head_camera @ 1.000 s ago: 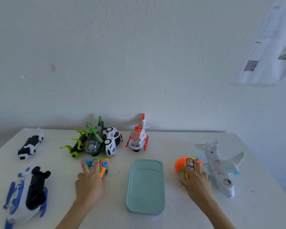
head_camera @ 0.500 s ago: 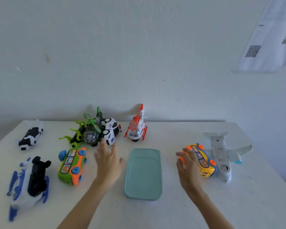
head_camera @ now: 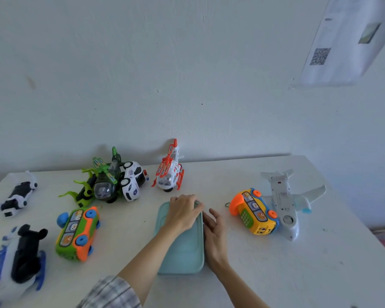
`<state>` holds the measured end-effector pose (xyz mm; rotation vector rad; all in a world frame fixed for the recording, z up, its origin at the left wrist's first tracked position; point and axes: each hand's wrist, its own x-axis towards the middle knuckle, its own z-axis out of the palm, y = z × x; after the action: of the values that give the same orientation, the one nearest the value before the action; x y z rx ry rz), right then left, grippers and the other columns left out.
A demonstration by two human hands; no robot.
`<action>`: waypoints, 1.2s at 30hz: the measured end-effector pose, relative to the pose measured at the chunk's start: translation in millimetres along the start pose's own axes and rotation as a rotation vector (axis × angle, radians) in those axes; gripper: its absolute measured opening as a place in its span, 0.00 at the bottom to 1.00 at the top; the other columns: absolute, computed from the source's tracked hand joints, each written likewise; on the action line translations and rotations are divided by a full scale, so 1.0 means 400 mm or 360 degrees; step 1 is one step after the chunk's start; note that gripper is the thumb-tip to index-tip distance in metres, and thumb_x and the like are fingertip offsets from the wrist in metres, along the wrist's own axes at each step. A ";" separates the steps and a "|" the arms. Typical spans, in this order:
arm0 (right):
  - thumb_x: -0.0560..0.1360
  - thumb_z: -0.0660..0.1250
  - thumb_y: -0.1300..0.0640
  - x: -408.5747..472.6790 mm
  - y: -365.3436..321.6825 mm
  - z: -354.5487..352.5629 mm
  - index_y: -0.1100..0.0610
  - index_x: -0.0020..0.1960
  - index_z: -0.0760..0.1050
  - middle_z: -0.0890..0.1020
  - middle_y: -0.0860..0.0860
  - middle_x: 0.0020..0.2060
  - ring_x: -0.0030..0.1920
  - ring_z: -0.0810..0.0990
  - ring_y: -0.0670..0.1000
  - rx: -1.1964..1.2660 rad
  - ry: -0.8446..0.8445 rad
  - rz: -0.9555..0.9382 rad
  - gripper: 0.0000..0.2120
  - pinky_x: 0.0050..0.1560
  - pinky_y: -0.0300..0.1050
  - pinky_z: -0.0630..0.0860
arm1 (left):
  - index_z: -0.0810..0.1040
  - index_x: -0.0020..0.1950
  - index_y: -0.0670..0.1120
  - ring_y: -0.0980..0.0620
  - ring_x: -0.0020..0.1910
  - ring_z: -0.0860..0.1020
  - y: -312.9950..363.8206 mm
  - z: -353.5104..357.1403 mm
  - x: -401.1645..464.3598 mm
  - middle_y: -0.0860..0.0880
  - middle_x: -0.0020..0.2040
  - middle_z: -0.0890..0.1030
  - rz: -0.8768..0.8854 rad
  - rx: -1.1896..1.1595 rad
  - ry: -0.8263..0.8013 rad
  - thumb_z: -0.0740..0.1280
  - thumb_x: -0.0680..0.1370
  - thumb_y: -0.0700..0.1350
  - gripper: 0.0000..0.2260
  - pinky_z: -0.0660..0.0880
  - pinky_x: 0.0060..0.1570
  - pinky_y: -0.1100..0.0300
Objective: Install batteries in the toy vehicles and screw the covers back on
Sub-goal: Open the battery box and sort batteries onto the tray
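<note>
- A plaid sleeve (head_camera: 111, 292) shows at the near edge, on the left arm.
- At the near left a blue and white toy with a black body (head_camera: 16, 256) lies on the white table (head_camera: 298, 274).
- A teal lidded box (head_camera: 182, 245) lies at the table's near middle, long side running near to far.
- The right hand (head_camera: 213, 232) lies along the box's right edge, fingers straight and relaxed, holding nothing; whether it touches the box is unclear.
- The left hand (head_camera: 183, 211) rests on the box's far end, fingers curled over the far right corner of the lid, gripping it.
- Left of the box a green and orange toy bus (head_camera: 77, 233) lies on its side.
- Right of the box a yellow and orange toy bus (head_camera: 253, 211) lies just beside a white toy airplane (head_camera: 285, 201) turned belly up.
- A small dark ring (head_camera: 227, 204) sits just left of the yellow bus.
- At the far left lies a black and white toy (head_camera: 18, 194).
- Near the wall, a green toy helicopter (head_camera: 102, 181) is touching a white police car (head_camera: 132, 180); right of them stands an orange and white toy helicopter (head_camera: 169, 172).
- A paper with a QR code (head_camera: 342, 41) hangs on the right wall.
</note>
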<state>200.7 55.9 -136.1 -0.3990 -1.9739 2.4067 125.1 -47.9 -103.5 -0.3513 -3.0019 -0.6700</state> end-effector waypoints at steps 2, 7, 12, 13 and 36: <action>0.80 0.56 0.69 0.003 0.010 0.000 0.53 0.66 0.65 0.80 0.46 0.59 0.58 0.80 0.46 -0.0087 0.0006 -0.0042 0.18 0.59 0.50 0.77 | 0.78 0.49 0.48 0.51 0.51 0.75 -0.001 -0.001 0.003 0.53 0.49 0.81 0.0019 -0.0042 0.0028 0.58 0.80 0.53 0.12 0.62 0.54 0.54; 0.80 0.53 0.69 0.013 0.023 -0.005 0.53 0.65 0.64 0.80 0.47 0.60 0.56 0.80 0.44 -0.0193 0.0007 -0.0123 0.18 0.53 0.38 0.77 | 0.74 0.38 0.55 0.56 0.41 0.75 -0.016 0.006 0.007 0.58 0.35 0.76 0.0040 -0.0536 0.0128 0.61 0.76 0.54 0.09 0.64 0.52 0.52; 0.80 0.53 0.69 0.015 0.020 -0.006 0.55 0.66 0.63 0.79 0.48 0.60 0.56 0.80 0.46 -0.0093 -0.0049 -0.0114 0.17 0.53 0.42 0.78 | 0.76 0.35 0.54 0.53 0.36 0.76 -0.023 0.005 0.008 0.56 0.33 0.78 -0.0011 -0.0927 0.0139 0.63 0.72 0.57 0.10 0.71 0.49 0.44; 0.80 0.54 0.70 0.017 0.020 -0.007 0.56 0.65 0.64 0.79 0.49 0.60 0.56 0.80 0.45 -0.0073 -0.0063 -0.0110 0.16 0.52 0.40 0.78 | 0.77 0.36 0.54 0.54 0.37 0.77 -0.018 0.001 0.006 0.56 0.34 0.79 -0.0011 -0.0852 0.0110 0.63 0.72 0.57 0.10 0.72 0.50 0.43; 0.49 0.53 0.16 0.027 0.001 -0.127 0.50 0.77 0.35 0.38 0.44 0.76 0.76 0.36 0.47 -0.2096 -0.1019 -0.0770 0.68 0.69 0.61 0.28 | 0.35 0.76 0.58 0.26 0.71 0.51 0.137 -0.092 -0.144 0.40 0.75 0.31 -0.1151 0.0254 -0.0682 0.71 0.63 0.64 0.55 0.59 0.65 0.32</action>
<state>200.2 106.5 -147.6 0.8905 -3.1185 0.7064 193.4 -27.5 -53.0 0.7271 -3.5466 -0.3995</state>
